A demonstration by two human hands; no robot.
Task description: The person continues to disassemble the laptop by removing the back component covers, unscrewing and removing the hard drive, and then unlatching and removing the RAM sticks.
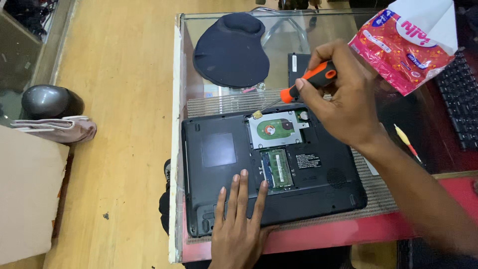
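A black laptop [219, 149] lies upside down on a woven mat, its bottom cover off. A silver hard drive [274, 130] and a green memory module [279, 168] show in the open bay. My left hand [239, 219] rests flat on the laptop's near edge, fingers spread. My right hand [343, 94] grips an orange and black screwdriver [311, 79]. The screwdriver's thin tip touches the top left corner of the hard drive bay.
A dark blue mouse pad with wrist rest [231, 50] lies at the back of the glass-topped table [177, 99]. A pink and white tissue packet [408, 40] and a black keyboard [460, 99] sit at the right. A small yellow and red tool [407, 142] lies nearby. A grey helmet [47, 102] sits on the wooden floor at the left.
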